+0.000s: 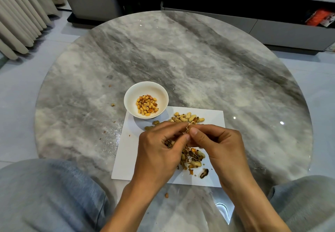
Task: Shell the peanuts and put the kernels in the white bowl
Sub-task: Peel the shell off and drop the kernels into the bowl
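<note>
A white bowl holding several shelled kernels stands on the far left corner of a white paper sheet. Whole peanuts lie in a heap on the sheet behind my hands. My left hand and my right hand meet over the middle of the sheet, thumbs and fingertips pinching one cracked peanut between them. My left palm also cups a piece of dark shell. Empty shells lie piled under and between my hands.
The sheet lies near the front edge of a round grey marble table. Shell crumbs dot the tabletop left of the bowl. My knees in grey trousers flank the near edge. A low cabinet stands beyond the table.
</note>
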`<state>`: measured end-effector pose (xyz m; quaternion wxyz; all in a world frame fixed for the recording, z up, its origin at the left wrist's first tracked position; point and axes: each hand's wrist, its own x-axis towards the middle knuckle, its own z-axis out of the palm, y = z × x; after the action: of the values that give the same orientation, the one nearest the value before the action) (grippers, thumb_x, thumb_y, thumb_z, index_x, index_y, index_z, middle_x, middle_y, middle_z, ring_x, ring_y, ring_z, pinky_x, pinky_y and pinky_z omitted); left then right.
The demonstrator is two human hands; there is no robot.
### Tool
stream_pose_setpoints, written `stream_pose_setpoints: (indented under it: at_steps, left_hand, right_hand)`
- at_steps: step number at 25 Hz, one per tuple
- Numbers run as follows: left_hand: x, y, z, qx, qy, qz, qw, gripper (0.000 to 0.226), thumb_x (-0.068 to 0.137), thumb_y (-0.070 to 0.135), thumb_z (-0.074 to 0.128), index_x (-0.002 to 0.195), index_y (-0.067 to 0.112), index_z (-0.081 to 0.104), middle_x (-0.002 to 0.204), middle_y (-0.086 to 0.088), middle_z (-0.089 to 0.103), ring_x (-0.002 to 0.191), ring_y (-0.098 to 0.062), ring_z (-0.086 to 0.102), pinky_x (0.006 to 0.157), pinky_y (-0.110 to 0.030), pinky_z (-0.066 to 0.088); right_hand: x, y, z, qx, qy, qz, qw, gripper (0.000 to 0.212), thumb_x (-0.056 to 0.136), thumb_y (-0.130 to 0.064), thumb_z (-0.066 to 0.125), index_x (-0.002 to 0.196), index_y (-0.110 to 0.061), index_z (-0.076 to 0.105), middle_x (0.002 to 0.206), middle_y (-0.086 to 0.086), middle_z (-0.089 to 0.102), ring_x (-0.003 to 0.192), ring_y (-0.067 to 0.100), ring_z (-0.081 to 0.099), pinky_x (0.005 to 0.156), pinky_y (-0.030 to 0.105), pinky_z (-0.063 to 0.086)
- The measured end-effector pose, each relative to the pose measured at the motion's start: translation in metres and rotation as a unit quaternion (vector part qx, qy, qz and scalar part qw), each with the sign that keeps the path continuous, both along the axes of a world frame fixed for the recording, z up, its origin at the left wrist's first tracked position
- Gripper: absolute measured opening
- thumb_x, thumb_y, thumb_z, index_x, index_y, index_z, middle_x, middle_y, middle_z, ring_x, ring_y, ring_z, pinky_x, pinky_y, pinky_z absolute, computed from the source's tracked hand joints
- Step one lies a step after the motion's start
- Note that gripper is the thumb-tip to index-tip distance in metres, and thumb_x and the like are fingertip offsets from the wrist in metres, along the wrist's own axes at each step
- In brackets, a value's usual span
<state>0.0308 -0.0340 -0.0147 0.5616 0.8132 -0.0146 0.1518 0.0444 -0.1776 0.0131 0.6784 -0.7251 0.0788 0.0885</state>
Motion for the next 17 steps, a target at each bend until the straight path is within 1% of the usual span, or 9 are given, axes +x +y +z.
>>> stream_pose_setpoints:
  at_steps: [2, 3, 4, 6, 8, 10, 13, 15, 17]
  left_hand:
    - [-0.001, -0.001, -0.001, 0.03, -0.012, -0.016, 0.999, 0.028, 0.082, 0.011, 0.076, 0.109, 0.017, 0.077, 0.1, 0.01, 0.074, 0.092, 0.001, 0.068, 0.08, -0.015, 0.054]
    - [-0.001, -0.002, -0.002, 0.034, -0.019, -0.019, 0.999, 0.028, 0.081, 0.009, 0.076, 0.108, 0.016, 0.077, 0.099, 0.01, 0.074, 0.093, 0.002, 0.067, 0.08, -0.013, 0.052]
    - [-0.001, -0.004, -0.004, 0.026, -0.023, -0.013, 0.999, 0.026, 0.08, 0.008, 0.076, 0.105, 0.015, 0.078, 0.098, 0.01, 0.074, 0.092, 0.002, 0.067, 0.079, -0.011, 0.052]
    - [0.0, -0.007, -0.007, -0.015, -0.016, 0.008, 1.0, 0.022, 0.08, 0.007, 0.077, 0.1, 0.014, 0.079, 0.094, 0.01, 0.074, 0.089, 0.0, 0.069, 0.077, -0.013, 0.052]
    - [-0.001, -0.01, -0.01, -0.047, -0.004, 0.026, 0.999, 0.021, 0.08, 0.003, 0.079, 0.097, 0.014, 0.08, 0.09, 0.01, 0.074, 0.087, 0.0, 0.069, 0.075, -0.012, 0.052]
    - [-0.003, -0.013, -0.01, -0.054, -0.006, 0.045, 0.998, 0.021, 0.079, 0.0, 0.079, 0.095, 0.015, 0.08, 0.088, 0.01, 0.074, 0.086, 0.0, 0.069, 0.075, -0.009, 0.05]
    - [-0.004, -0.016, -0.013, -0.049, -0.023, 0.061, 0.997, 0.021, 0.081, 0.0, 0.079, 0.096, 0.014, 0.08, 0.089, 0.008, 0.074, 0.086, -0.002, 0.069, 0.076, -0.011, 0.051]
    - [-0.005, -0.018, -0.016, -0.043, -0.028, 0.071, 0.996, 0.019, 0.082, 0.001, 0.077, 0.096, 0.014, 0.08, 0.09, 0.008, 0.074, 0.087, -0.004, 0.07, 0.076, -0.015, 0.053]
    - [-0.007, -0.022, -0.018, -0.042, -0.027, 0.084, 0.995, 0.016, 0.084, 0.005, 0.076, 0.096, 0.014, 0.08, 0.091, 0.008, 0.074, 0.088, -0.004, 0.07, 0.076, -0.018, 0.054]
  right_hand:
    - [0.0, -0.003, 0.003, -0.063, -0.041, 0.038, 0.996, 0.019, 0.087, -0.01, 0.073, 0.086, -0.027, 0.08, 0.084, -0.007, 0.078, 0.084, 0.012, 0.075, 0.079, 0.034, 0.061]
    - [0.0, -0.003, 0.005, -0.081, -0.055, 0.049, 0.994, 0.021, 0.088, -0.009, 0.072, 0.085, -0.029, 0.08, 0.084, -0.01, 0.078, 0.083, 0.008, 0.074, 0.077, 0.03, 0.061]
    - [-0.001, -0.003, 0.004, -0.079, -0.062, 0.045, 0.994, 0.024, 0.088, -0.008, 0.072, 0.085, -0.03, 0.079, 0.083, -0.01, 0.078, 0.083, 0.007, 0.074, 0.076, 0.027, 0.06]
    - [-0.002, 0.001, 0.0, -0.04, -0.055, 0.005, 0.998, 0.025, 0.088, -0.004, 0.071, 0.083, -0.028, 0.079, 0.084, -0.006, 0.078, 0.084, 0.012, 0.075, 0.078, 0.028, 0.06]
    - [-0.005, 0.008, -0.008, 0.001, -0.031, -0.044, 0.999, 0.026, 0.088, -0.004, 0.07, 0.08, -0.026, 0.081, 0.085, 0.001, 0.079, 0.087, 0.019, 0.075, 0.082, 0.034, 0.059]
    - [-0.008, 0.016, -0.015, 0.05, -0.006, -0.079, 0.996, 0.027, 0.088, -0.004, 0.069, 0.077, -0.024, 0.082, 0.086, 0.006, 0.078, 0.089, 0.024, 0.075, 0.084, 0.037, 0.058]
    - [-0.011, 0.022, -0.019, 0.106, 0.012, -0.108, 0.988, 0.026, 0.09, -0.004, 0.066, 0.079, -0.021, 0.082, 0.089, 0.01, 0.078, 0.092, 0.026, 0.075, 0.084, 0.034, 0.058]
    - [-0.013, 0.027, -0.021, 0.118, 0.011, -0.141, 0.983, 0.022, 0.089, -0.004, 0.066, 0.081, -0.018, 0.081, 0.09, 0.009, 0.078, 0.093, 0.027, 0.074, 0.083, 0.031, 0.058]
    - [-0.015, 0.031, -0.024, 0.097, -0.005, -0.174, 0.98, 0.021, 0.089, -0.004, 0.068, 0.084, -0.019, 0.081, 0.089, 0.007, 0.078, 0.093, 0.027, 0.074, 0.084, 0.033, 0.058]
